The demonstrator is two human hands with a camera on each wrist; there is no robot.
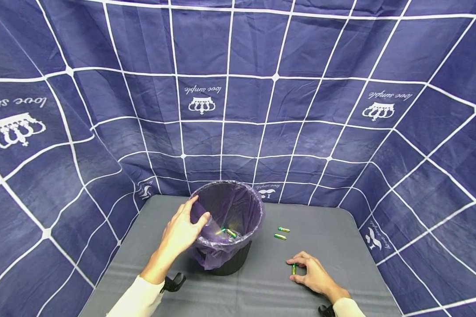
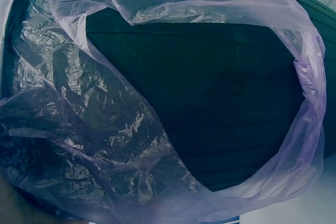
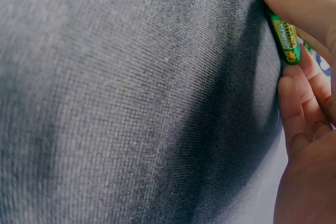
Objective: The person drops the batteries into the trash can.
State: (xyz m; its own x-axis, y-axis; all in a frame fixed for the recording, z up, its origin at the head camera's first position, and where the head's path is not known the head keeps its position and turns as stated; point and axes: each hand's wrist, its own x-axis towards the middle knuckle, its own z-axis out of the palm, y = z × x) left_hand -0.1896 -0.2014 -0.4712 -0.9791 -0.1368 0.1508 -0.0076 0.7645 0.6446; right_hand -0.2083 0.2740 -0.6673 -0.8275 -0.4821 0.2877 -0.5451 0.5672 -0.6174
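A black trash bin with a purple plastic liner folded over its rim stands on the grey table. My left hand holds the bin's lined rim at its left side, with the thumb over the inside; some fingers are hidden. Inside the bin lie a few green-and-gold batteries. To the bin's right, my right hand pinches a green-and-gold battery between thumb and fingers, close to the tabletop. Two more batteries, a far one and a nearer one, lie between bin and right hand.
The grey-covered table is enclosed at the back and both sides by a blue cloth with white grid lines and crown prints. Behind the bin, the cloth comes close to its rim. Black straps sit around the wrists.
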